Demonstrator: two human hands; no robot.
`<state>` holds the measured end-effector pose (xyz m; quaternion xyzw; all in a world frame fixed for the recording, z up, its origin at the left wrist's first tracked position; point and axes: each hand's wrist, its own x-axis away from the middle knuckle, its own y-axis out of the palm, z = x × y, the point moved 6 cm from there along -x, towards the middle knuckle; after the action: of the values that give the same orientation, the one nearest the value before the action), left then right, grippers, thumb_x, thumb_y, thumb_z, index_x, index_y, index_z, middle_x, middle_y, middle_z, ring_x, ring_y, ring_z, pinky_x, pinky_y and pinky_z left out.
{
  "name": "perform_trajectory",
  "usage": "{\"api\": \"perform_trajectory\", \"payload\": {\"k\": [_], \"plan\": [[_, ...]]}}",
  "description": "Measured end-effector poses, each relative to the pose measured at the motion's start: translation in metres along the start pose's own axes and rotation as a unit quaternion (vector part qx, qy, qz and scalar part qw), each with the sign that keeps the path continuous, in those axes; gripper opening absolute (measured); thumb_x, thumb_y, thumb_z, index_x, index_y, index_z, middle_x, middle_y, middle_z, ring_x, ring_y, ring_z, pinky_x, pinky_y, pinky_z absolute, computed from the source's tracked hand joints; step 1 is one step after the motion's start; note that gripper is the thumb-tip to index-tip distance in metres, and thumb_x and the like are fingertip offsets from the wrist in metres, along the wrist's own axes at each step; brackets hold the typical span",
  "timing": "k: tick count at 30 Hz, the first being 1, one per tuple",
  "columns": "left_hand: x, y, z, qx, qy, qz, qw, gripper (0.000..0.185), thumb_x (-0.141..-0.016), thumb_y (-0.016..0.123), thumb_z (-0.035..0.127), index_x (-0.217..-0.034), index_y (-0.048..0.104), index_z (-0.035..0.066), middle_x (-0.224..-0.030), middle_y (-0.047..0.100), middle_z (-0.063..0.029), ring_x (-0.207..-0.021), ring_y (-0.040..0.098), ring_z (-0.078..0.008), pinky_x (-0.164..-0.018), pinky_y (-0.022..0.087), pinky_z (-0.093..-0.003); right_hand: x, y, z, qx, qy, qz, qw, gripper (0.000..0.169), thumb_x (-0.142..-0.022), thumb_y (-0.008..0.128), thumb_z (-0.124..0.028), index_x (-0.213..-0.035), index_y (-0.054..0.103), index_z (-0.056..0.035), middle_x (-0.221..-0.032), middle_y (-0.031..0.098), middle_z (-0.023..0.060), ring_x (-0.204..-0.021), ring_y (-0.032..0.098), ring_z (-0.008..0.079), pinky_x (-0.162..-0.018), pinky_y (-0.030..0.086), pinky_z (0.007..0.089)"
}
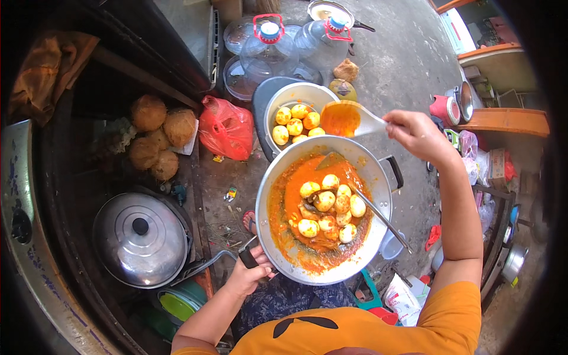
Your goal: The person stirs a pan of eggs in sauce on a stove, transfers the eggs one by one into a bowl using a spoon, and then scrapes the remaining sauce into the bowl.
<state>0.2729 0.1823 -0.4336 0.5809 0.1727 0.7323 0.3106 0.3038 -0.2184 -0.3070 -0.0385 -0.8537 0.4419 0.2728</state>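
My left hand (250,273) grips the black side handle (248,257) of a wide metal wok (326,276) held before me. Inside it, several boiled eggs (325,201) sit in orange-red sauce (299,173). A metal spatula (381,217) rests in the wok, its handle over the right rim. In my right hand (412,133) is a large serving spoon (370,123), its bowl coated with sauce. That spoon's bowl is over the right rim of a metal pot (276,95). Several sauce-smeared eggs (294,126) lie in this pot, partly hidden behind the wok.
The pot stands on a dark stool (261,95). Large water bottles (268,53), coconuts (148,113) and a red plastic bag (226,128) surround it. A lidded pan (142,242) is at left. A sandalled foot (249,222) shows beside the wok; a clear plastic container (392,245) is at right.
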Motion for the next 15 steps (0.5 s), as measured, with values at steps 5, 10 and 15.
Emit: {"api": "perform_trajectory", "payload": {"k": [5, 10, 15], "plan": [[0.003, 0.001, 0.001, -0.015, 0.019, -0.006, 1.000, 0.067, -0.066, 0.061, 0.007, -0.128, 0.039, -0.005, -0.108, 0.059, -0.0124, -0.084, 0.059, -0.0130, -0.066, 0.048, -0.0224, 0.052, 0.027, -0.005, 0.234, -0.001, -0.091, 0.968, 0.013, -0.074, 0.057, -0.012, -0.082, 0.062, -0.0029, -0.074, 0.062, 0.0157, -0.072, 0.061, 0.0332, -0.065, 0.048, 0.0411], [0.005, 0.004, 0.006, -0.031, 0.027, 0.012, 0.999, 0.067, -0.063, 0.060, 0.006, -0.126, 0.041, -0.005, -0.104, 0.060, -0.0122, -0.080, 0.060, -0.0134, -0.062, 0.049, -0.0211, 0.085, 0.040, -0.008, 0.259, 0.002, -0.065, 0.964, 0.008, -0.074, 0.056, -0.010, -0.076, 0.060, -0.0032, -0.071, 0.060, 0.0141, -0.072, 0.060, 0.0323, -0.064, 0.048, 0.0413], [0.007, 0.001, 0.002, -0.029, 0.041, 0.008, 0.999, 0.068, -0.064, 0.062, 0.008, -0.127, 0.040, -0.006, -0.108, 0.058, -0.0136, -0.088, 0.060, -0.0172, -0.065, 0.050, -0.0217, 0.116, 0.038, -0.024, 0.258, 0.012, -0.041, 0.965, 0.007, -0.072, 0.054, -0.010, -0.072, 0.057, -0.0030, -0.069, 0.060, 0.0140, -0.069, 0.060, 0.0324, -0.063, 0.049, 0.0417]]}}
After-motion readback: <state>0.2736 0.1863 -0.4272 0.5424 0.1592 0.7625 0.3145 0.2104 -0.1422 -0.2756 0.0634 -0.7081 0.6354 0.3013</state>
